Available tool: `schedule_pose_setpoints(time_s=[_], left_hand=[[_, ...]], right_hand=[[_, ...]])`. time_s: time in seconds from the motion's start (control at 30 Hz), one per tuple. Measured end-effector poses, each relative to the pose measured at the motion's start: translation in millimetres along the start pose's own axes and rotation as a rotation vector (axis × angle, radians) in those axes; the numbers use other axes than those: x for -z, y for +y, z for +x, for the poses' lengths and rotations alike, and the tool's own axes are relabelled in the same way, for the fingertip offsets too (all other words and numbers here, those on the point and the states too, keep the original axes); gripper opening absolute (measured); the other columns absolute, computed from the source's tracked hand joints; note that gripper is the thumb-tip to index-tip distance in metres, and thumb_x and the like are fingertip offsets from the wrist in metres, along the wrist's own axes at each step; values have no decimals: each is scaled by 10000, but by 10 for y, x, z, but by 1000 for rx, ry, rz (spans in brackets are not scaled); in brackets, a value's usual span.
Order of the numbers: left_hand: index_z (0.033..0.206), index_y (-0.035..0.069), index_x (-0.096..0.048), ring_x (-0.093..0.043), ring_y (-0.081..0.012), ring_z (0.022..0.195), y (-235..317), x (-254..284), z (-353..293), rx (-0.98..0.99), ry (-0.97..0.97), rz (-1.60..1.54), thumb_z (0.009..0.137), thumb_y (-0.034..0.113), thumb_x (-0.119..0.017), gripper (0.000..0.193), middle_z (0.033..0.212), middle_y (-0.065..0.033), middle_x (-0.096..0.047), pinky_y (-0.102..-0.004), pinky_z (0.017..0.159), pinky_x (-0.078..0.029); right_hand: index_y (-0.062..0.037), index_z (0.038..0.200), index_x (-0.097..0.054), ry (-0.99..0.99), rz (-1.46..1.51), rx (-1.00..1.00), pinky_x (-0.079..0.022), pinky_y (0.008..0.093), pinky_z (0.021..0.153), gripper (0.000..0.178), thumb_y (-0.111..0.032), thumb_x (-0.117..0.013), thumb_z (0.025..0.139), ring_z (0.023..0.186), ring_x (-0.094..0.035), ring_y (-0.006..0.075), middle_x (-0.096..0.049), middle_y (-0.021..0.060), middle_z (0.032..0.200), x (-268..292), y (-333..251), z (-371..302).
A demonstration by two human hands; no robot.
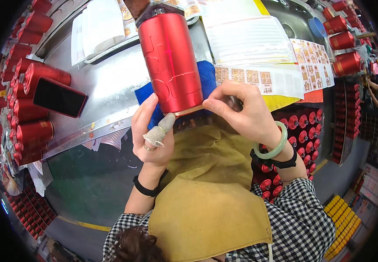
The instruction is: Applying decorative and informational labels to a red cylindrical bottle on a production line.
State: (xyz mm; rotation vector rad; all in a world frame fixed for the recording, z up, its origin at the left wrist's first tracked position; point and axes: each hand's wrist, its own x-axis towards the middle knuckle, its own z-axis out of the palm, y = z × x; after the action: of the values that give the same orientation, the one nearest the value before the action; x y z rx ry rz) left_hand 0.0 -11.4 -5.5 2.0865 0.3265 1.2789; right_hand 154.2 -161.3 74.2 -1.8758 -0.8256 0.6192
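Note:
A glossy red metal bottle with raised patterns lies lengthwise ahead of me, its base toward me and a gold-coloured strip along the base edge. Beneath it is a blue cloth. My left hand grips the bottle's lower left corner, fingers along its side and the thumb, wrapped in a grey cloth cover, at the base. At the lower right corner my right hand pinches thumb and forefinger together close to the gold strip; what they hold is too small to tell.
The bottle's far end sits against a dark metal holder. Sheets of gold stickers and white paper lie to the right. On the left are a black phone and stacked red bottles. More bottles stand at lower right.

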Motion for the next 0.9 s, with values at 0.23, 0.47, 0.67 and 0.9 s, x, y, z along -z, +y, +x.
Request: schedule_pose_setpoints(time_s=[0.23, 0.47, 0.67, 0.9], left_hand=[[1218, -78, -695, -694, -373, 1164, 50, 0, 194, -258, -154, 117, 815, -58, -844, 431, 1284, -216, -698, -452, 1010, -584], [1193, 113, -686, -710, -391, 1119, 38, -24, 46, -33, 18, 36, 835, -48, -827, 417, 1229, -166, -729, -447, 954, -603], [1175, 105, -732, -700, -364, 1131, 115, -27, 190, -183, -99, 209, 832, -18, -841, 380, 1269, -130, -717, -423, 931, -603], [1192, -116, -684, -704, -392, 1136, 9, -54, -34, 192, 68, -184, 847, -44, -828, 381, 1235, -237, -709, -476, 957, -607]], right_hand=[[26, 878, -755, -6, 21, -35, -435, 316, 558, 210, -178, -801, 907, 561, -528, 146, -657, 99, 696, 11, -7, 2], [21, 880, -759, -13, 30, -28, -442, 318, 566, 208, -182, -798, 910, 575, -537, 150, -660, 102, 704, -13, -1, 4], [17, 882, -761, -2, 13, -15, -443, 319, 568, 208, -187, -796, 911, 574, -536, 153, -654, 103, 699, -8, 12, 13], [21, 888, -759, -15, 17, -21, -443, 319, 573, 218, -191, -805, 906, 581, -538, 156, -663, 100, 713, -16, 13, 19]])
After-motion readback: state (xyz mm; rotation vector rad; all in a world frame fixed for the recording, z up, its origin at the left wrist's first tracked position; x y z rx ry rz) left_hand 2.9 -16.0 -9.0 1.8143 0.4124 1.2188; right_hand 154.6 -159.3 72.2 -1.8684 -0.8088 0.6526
